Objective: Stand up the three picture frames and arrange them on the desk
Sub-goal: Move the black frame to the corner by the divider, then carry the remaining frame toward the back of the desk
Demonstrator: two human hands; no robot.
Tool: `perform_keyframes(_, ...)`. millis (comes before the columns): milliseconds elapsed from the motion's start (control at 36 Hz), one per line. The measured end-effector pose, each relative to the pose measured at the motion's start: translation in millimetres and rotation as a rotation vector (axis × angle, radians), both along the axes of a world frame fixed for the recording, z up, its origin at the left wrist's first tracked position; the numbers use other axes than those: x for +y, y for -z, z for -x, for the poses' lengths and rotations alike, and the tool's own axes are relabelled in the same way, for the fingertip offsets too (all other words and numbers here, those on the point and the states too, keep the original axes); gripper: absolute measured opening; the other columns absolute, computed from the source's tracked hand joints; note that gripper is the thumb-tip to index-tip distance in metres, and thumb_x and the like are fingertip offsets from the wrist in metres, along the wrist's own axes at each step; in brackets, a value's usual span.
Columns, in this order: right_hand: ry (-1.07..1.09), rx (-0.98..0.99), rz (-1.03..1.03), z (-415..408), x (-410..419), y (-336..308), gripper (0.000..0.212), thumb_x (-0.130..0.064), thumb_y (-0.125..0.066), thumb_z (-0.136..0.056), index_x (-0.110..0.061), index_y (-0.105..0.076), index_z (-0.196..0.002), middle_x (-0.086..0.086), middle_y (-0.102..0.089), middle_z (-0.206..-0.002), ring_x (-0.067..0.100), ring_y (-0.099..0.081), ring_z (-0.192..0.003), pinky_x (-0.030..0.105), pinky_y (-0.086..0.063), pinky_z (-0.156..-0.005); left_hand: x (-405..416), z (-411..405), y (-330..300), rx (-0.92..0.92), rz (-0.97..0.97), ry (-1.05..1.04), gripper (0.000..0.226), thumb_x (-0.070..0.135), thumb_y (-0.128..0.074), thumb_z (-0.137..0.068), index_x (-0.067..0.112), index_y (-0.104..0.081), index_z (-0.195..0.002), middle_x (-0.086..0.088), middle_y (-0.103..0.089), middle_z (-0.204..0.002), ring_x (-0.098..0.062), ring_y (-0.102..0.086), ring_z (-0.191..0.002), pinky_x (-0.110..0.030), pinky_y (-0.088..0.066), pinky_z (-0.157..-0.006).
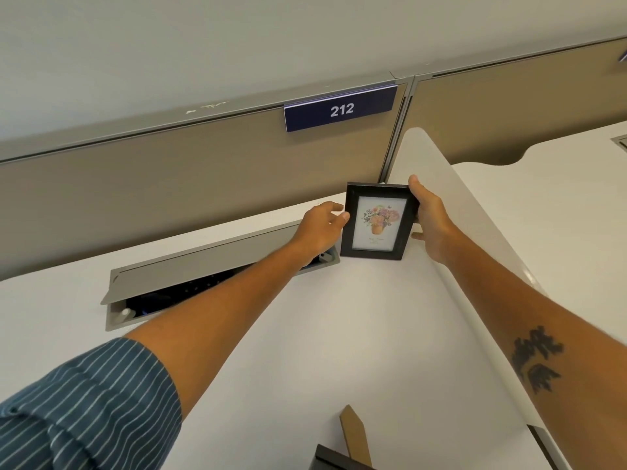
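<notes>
A small black picture frame point(377, 221) with a flower-pot print stands upright at the far corner of the white desk point(356, 334), facing me. My right hand point(429, 218) grips its right edge, thumb on the top corner. My left hand point(322, 228) touches its left edge with the fingertips. At the bottom edge of the view lies a second dark frame point(339, 459), its brown cardboard stand point(354, 435) sticking up. A third frame is out of view.
A grey cable tray with its lid open point(210, 266) is set into the desk left of the frame, under my left forearm. A beige partition point(169, 184) with a blue "212" sign point(341, 109) backs the desk; a white side divider point(451, 205) runs along the right.
</notes>
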State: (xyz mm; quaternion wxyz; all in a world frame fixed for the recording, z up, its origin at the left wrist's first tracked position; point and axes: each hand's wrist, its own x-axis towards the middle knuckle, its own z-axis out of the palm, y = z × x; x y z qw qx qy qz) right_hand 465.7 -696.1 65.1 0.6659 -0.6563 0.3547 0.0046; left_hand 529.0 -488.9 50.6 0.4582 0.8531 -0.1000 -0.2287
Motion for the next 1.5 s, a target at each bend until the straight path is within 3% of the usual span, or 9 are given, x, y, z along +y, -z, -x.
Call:
perform_keyframes(56,0.014,-0.003,0.064,7.6,2.9,1.5,0.115,-0.107,-0.055,-0.060,-0.039,-0.052,-0.152,-0.006,-0.062,-0.154,0.024,-0.052,-0.145,0.058,-0.030,-0.124,5.5,7.7,-1.0,-0.002,-0.026,-0.014,0.051,0.038,-0.050,-0.106,0.014,-0.046,-0.151,-0.011,-0.059,-0.147,-0.028,-0.059,-0.132,-0.036,-0.048,-0.105)
perform_keyframes(194,-0.104,0.077,0.155,40.1,19.0,2.3,0.120,-0.099,-0.044,-0.080,-0.023,-0.025,-0.171,0.003,-0.032,-0.177,0.031,-0.029,-0.164,0.057,-0.022,-0.132,29.1,47.2,-2.7,-0.084,0.005,0.015,0.063,0.040,-0.051,-0.106,0.018,-0.028,-0.161,-0.004,-0.038,-0.164,-0.020,-0.048,-0.141,-0.035,-0.042,-0.114)
perform_keyframes(306,-0.229,0.056,0.560,80.6,32.1,20.8,0.088,-0.066,-0.055,-0.103,-0.018,-0.026,-0.171,0.009,-0.031,-0.178,0.034,-0.029,-0.163,0.057,-0.030,-0.130,56.8,86.9,0.4,-0.220,0.020,0.119,0.069,0.040,-0.050,-0.106,0.025,-0.017,-0.164,0.004,-0.014,-0.173,-0.019,-0.018,-0.159,-0.036,-0.030,-0.121)
perform_keyframes(472,-0.554,0.030,0.963,143.4,49.3,38.8,0.076,-0.060,-0.049,-0.108,-0.022,-0.028,-0.171,0.005,-0.024,-0.181,0.030,-0.018,-0.168,0.053,-0.015,-0.134,106.1,144.5,4.4,-0.217,-0.092,0.185,0.070,0.050,-0.042,-0.106,0.039,-0.004,-0.164,0.013,0.010,-0.173,-0.020,0.011,-0.160,-0.049,-0.016,-0.128)
perform_keyframes(833,-0.410,0.037,0.318,283.3,112.6,5.6,0.066,-0.065,-0.040,-0.108,-0.031,-0.043,-0.164,-0.005,-0.048,-0.167,0.013,-0.048,-0.148,0.034,-0.034,-0.124,171.0,276.2,-0.1,0.193,0.147,-0.069,0.041,0.047,-0.042,-0.108,0.035,-0.049,-0.146,0.013,-0.065,-0.136,-0.008,-0.056,-0.133,-0.024,-0.042,-0.107)
perform_keyframes(944,-0.333,0.057,0.191,320.9,122.8,13.0,0.116,-0.110,-0.034,-0.067,-0.033,-0.057,-0.150,-0.004,-0.070,-0.137,0.016,-0.066,-0.126,0.040,-0.052,-0.108,180.9,305.1,-3.7,0.257,0.190,-0.101,0.044,0.052,-0.038,-0.107,0.034,-0.053,-0.144,0.017,-0.068,-0.129,-0.001,-0.061,-0.124,-0.029,-0.046,-0.107)
perform_keyframes(1083,-0.281,0.128,0.082,351.6,139.2,15.9,0.082,-0.083,-0.022,-0.097,-0.030,-0.073,-0.134,0.002,-0.082,-0.120,0.024,-0.072,-0.115,0.046,-0.056,-0.102,187.8,331.8,-5.6,0.275,0.183,-0.110,0.045,0.053,-0.038,-0.107,0.032,-0.056,-0.142,0.014,-0.070,-0.128,-0.005,-0.063,-0.122,-0.035,-0.048,-0.109)
perform_keyframes(1194,-0.221,0.155,0.062,369.0,147.7,20.6,0.089,-0.080,-0.020,-0.093,-0.020,-0.083,-0.114,0.005,-0.085,-0.101,0.030,-0.077,-0.098,0.051,-0.059,-0.104,188.4,347.5,-9.5,0.275,0.166,-0.081,0.041,0.051,-0.037,-0.108,0.035,-0.060,-0.138,0.014,-0.071,-0.128,-0.006,-0.064,-0.122,-0.026,-0.049,-0.097)
perform_keyframes(1500,-0.120,0.108,-0.212,389.3,168.9,16.8,0.092,-0.081,-0.016,-0.100,-0.017,-0.072,-0.137,0.012,-0.082,-0.125,0.036,-0.074,-0.122,0.060,-0.048,-0.116,186.0,368.4,-13.6,0.189,0.174,-0.110,0.031,0.031,-0.043,-0.111,0.028,-0.063,-0.134,0.024,-0.068,-0.108,0.010,-0.062,-0.099,-0.003,-0.050,-0.066)
